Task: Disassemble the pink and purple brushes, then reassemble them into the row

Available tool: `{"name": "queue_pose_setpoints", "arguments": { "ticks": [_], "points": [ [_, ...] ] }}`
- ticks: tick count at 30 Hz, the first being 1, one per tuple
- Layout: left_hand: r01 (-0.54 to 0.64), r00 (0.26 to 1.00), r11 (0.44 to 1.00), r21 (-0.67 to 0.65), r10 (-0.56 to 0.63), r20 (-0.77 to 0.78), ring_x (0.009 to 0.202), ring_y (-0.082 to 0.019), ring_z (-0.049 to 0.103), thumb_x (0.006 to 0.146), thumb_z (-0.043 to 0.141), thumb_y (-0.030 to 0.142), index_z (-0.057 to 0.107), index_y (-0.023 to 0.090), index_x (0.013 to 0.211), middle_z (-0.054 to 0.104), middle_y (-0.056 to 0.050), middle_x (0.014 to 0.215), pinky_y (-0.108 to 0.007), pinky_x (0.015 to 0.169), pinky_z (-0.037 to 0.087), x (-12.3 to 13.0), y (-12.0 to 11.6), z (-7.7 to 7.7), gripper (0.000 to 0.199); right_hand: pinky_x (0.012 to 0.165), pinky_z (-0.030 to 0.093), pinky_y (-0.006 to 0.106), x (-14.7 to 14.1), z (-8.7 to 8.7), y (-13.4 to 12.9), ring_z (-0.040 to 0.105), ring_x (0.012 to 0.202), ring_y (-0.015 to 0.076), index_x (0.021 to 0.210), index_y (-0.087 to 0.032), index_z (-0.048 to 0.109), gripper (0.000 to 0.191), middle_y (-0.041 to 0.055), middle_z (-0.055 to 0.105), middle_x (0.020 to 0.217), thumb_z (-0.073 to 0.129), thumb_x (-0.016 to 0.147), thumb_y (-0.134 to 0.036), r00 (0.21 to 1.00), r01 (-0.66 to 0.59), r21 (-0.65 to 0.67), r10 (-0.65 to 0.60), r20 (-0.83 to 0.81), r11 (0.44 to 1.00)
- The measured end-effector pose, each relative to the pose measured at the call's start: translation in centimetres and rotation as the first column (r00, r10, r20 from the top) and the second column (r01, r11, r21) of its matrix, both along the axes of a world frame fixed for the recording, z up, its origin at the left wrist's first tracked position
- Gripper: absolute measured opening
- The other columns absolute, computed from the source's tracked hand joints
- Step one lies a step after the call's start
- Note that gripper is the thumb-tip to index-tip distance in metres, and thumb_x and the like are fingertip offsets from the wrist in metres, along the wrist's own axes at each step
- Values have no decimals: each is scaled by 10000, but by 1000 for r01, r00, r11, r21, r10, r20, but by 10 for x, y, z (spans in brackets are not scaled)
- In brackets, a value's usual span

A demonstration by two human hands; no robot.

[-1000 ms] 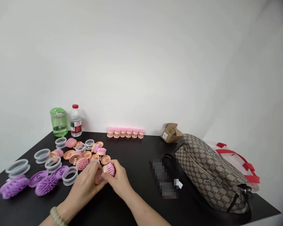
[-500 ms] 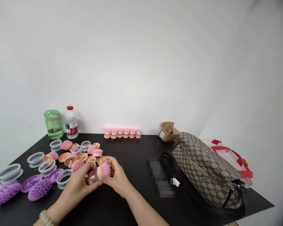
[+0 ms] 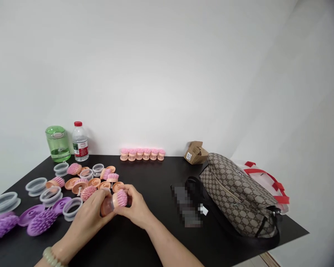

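A white wall (image 3: 156, 74) rises behind our black worktop (image 3: 161, 237), and the things on it lie mostly to the left. Both our forearms come in from the bottom edge and angle inward, so our hands meet just above the worktop, near its front edge. Our left hand (image 3: 86, 213), with a pale bead bracelet (image 3: 50, 257) at the wrist, curls its fingers (image 3: 100, 196) closed around the translucent end of a pink-bristled brush (image 3: 114, 201). Our right hand (image 3: 136, 207) closes on the brush's peach-coloured head from the other side, with its fingers (image 3: 129, 191) bent over the top, just beside the pink bristles.

Just beyond our hands lies a loose spread of peach discs (image 3: 72, 183), pink brush heads (image 3: 88, 193), clear rings (image 3: 50, 195) and purple brushes (image 3: 41, 221). A row of six assembled pink brushes (image 3: 142, 154) stands along the back edge. Near them are a green tumbler (image 3: 58, 144), a water bottle (image 3: 80, 142) and a cardboard box (image 3: 195, 152). To the right lie a blurred black item (image 3: 187, 204), a patterned handbag (image 3: 236, 194) and a red-trimmed white bag (image 3: 263, 178).
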State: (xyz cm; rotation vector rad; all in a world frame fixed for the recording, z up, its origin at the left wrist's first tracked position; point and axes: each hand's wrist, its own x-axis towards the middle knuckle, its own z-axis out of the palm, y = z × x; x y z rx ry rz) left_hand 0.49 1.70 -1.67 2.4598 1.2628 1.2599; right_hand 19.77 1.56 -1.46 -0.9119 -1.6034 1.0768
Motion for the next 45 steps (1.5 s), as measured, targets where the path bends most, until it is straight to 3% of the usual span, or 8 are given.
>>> {"name": "queue_pose_setpoints", "arguments": {
  "ticks": [4,16,26,29,34,37,42,45],
  "points": [
    [-4,1000,1000,23,4,-17,709,-206,646,790,702,365,537,235,952,643,0,842,-279,605,513,1,-2,1,265,892,516,351,0,4,-3,614,1133,252,1258,-284,549,798,32,648,1236,912,548,-254,1000,2,-13,-2,-4,1000],
    [33,999,999,7,-32,-43,704,-194,620,806,680,320,522,234,960,615,7,840,-279,621,492,3,-2,-1,236,877,500,340,2,4,-3,639,977,208,1093,-257,620,591,-6,668,1115,884,568,-204,998,31,-26,-30,61,999],
    [99,993,946,-309,-75,88,755,-207,615,759,729,369,536,223,929,633,-17,877,-294,655,480,4,-5,12,296,825,488,310,4,4,-2,620,913,192,1076,-262,642,593,-16,663,1061,898,542,-238,998,-53,-22,53,-21,998],
    [311,935,803,-508,-162,316,675,-174,592,747,753,411,520,220,964,616,12,779,-262,605,458,0,-7,22,371,801,484,293,6,9,-3,627,871,177,1044,-252,656,604,-21,660,993,937,509,-282,972,-183,-40,175,-159,982],
    [692,715,217,-688,-76,695,581,-177,635,777,710,538,540,205,1073,679,-28,775,-258,517,475,-11,-14,34,477,882,502,356,6,21,-11,659,933,220,974,-242,669,621,18,692,982,976,446,-353,913,-358,44,359,-191,933],
    [743,668,46,-667,-7,744,500,-189,634,824,650,536,572,204,1114,692,-39,695,-287,481,494,-14,-17,34,448,861,522,362,8,24,-10,664,970,234,940,-249,639,612,46,690,1065,976,442,-366,929,-256,85,270,-253,963],
    [839,472,296,-456,17,881,807,-266,711,676,804,519,623,225,1232,715,-81,892,-399,755,557,-14,-17,32,655,750,529,331,20,17,6,643,842,198,1004,-241,576,532,14,654,945,853,593,-434,976,145,-69,-154,-157,987],
    [815,471,386,-432,-7,882,999,-330,689,612,866,516,658,215,1211,706,-131,1063,-488,952,492,-15,-16,34,702,733,509,319,28,8,16,619,765,173,970,-232,533,420,-13,619,859,770,648,-360,962,264,-98,-269,-40,959]
  ]
}}
